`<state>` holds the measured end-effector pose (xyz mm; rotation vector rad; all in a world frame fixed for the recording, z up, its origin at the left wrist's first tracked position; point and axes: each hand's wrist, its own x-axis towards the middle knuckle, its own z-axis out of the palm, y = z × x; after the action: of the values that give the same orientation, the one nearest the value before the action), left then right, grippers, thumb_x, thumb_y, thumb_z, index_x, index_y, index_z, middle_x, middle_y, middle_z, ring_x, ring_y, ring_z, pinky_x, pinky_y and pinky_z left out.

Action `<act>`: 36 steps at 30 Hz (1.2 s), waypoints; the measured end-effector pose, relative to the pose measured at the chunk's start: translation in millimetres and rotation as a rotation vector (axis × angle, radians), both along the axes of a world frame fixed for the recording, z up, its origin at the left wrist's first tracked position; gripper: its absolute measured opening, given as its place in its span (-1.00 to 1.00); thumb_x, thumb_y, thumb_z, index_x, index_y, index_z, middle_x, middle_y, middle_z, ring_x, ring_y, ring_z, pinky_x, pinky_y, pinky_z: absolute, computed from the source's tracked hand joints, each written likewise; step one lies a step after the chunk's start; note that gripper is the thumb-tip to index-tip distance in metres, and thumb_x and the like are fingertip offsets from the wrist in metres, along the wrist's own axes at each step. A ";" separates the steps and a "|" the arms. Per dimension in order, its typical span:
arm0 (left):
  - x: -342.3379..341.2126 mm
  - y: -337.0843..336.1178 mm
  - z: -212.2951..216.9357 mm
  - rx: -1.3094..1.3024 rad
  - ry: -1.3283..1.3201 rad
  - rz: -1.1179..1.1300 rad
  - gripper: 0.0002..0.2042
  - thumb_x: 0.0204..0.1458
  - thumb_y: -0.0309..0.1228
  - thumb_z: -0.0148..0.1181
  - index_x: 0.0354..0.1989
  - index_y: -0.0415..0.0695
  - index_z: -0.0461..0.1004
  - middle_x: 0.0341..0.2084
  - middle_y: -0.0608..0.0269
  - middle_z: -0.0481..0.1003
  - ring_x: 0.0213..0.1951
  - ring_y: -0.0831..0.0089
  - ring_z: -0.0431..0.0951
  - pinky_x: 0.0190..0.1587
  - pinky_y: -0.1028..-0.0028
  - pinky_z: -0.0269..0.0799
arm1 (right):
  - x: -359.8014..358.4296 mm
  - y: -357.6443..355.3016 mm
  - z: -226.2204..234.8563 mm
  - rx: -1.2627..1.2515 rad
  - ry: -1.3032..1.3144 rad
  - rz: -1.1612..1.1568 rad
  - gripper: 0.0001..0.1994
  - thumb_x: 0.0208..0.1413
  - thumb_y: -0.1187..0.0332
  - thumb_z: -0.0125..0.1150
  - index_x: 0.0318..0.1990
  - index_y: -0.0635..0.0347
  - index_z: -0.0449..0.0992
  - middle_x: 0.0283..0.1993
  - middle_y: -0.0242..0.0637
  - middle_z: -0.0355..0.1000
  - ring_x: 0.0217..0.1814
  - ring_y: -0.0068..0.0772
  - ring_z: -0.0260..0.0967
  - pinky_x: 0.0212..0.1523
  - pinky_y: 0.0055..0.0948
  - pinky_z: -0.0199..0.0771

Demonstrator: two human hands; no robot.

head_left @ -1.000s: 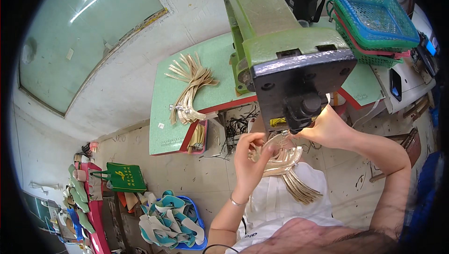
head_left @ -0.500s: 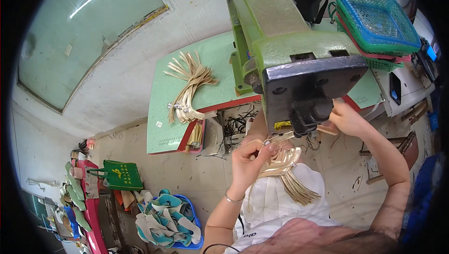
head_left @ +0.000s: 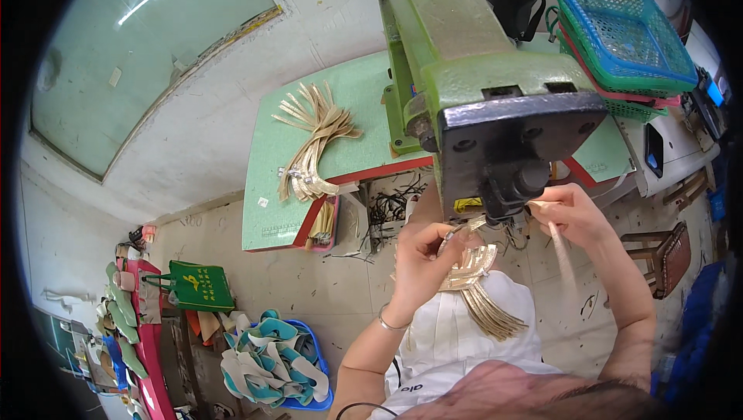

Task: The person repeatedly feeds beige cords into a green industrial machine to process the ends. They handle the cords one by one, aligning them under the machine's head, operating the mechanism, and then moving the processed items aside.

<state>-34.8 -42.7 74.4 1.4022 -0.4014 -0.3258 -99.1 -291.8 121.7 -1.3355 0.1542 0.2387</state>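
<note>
Below the black head [head_left: 522, 134] of a green machine, my left hand [head_left: 422, 265] pinches a short gold strap [head_left: 474, 224] close to the lower black part. To the right of that part, my right hand [head_left: 576, 215] is closed on a pale gold strap [head_left: 559, 246], whose loose end hangs down and is blurred. A bundle of gold straps [head_left: 491, 312] lies across the white clothing on my lap, just under my left hand. The machine head partly hides what lies between my hands.
The green machine arm [head_left: 441, 18] reaches over the green table [head_left: 267, 223]. Another gold strap bundle [head_left: 313, 145] lies there. Stacked plastic baskets [head_left: 619, 25] stand at the back right, a brown stool [head_left: 673, 261] at right. A blue basket [head_left: 321, 358] holds white and teal pieces.
My right hand has come out from behind the machine head, moving down beside it, and its strap now hangs lower. My left hand has shifted slightly right and down.
</note>
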 end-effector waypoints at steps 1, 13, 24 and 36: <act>-3.5 1.0 1.6 -0.021 0.047 0.033 -0.93 0.04 -0.51 0.15 -0.40 -0.26 0.50 -0.67 0.50 0.40 -0.66 0.84 0.26 -0.64 0.74 0.05 | 1.5 3.9 5.9 -0.155 -0.033 0.024 -0.65 0.14 0.29 0.08 0.01 0.32 0.44 -0.60 -0.59 0.13 -0.59 -0.76 -0.09 -0.61 -0.66 -0.06; -26.5 46.1 -5.0 -0.199 0.320 0.210 -0.88 0.08 -0.49 0.12 -0.39 -0.30 0.49 -0.65 0.40 0.40 -0.63 0.74 0.29 -0.60 0.71 0.09 | 17.7 39.7 19.8 -0.503 -0.162 0.198 -0.79 0.16 0.35 0.05 -0.38 0.34 0.48 -0.56 -0.47 0.34 -0.55 -0.71 0.19 -0.55 -0.60 0.17; -6.2 42.9 -7.4 0.158 -0.145 0.336 -0.82 0.07 -0.39 0.11 -0.28 -0.27 0.48 -0.42 0.28 0.49 -0.28 0.54 0.44 -0.17 0.55 0.25 | 26.5 56.2 12.1 -0.571 -0.237 0.152 -0.80 0.07 0.36 0.14 -0.29 0.36 0.55 -0.51 -0.36 0.49 -0.51 -0.74 0.34 -0.47 -0.63 0.36; 21.5 11.2 29.0 0.161 0.123 -0.247 -0.80 0.05 -0.39 0.17 -0.49 -0.28 0.50 -0.66 0.40 0.42 -0.59 0.70 0.36 -0.52 0.67 0.23 | 25.0 46.0 34.3 -0.574 0.083 0.277 -0.76 0.10 0.28 0.13 -0.35 0.32 0.55 -0.67 -0.47 0.34 -0.69 -0.75 0.18 -0.64 -0.67 0.19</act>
<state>-13.3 -31.4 103.4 1.4832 -0.4555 -0.6550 -74.0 -245.8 156.0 -1.9206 0.1101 0.5110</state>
